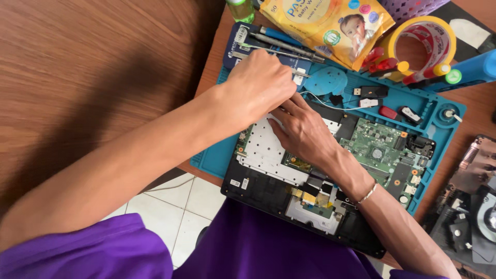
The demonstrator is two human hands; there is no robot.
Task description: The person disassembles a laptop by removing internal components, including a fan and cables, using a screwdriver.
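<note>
An opened black laptop base [258, 192] lies on a blue repair mat [440, 111], showing a green circuit board [377, 150] and a silver metal plate [263, 152]. My left hand [258, 88] is clenched in a fist at the laptop's far edge and seems to grip a small tool, mostly hidden by the fingers. My right hand [305, 132], with a thin bracelet at the wrist, rests flat on the plate, its fingertips touching the left hand.
Slim metal tools [284, 44] lie at the mat's far end by a yellow packet [330, 26], a tape roll [423, 41] and colour-handled screwdrivers [398, 70]. Small USB sticks [372, 92] sit in the mat's trays. Dismantled parts [475, 206] lie right. Wooden table [93, 67] extends left.
</note>
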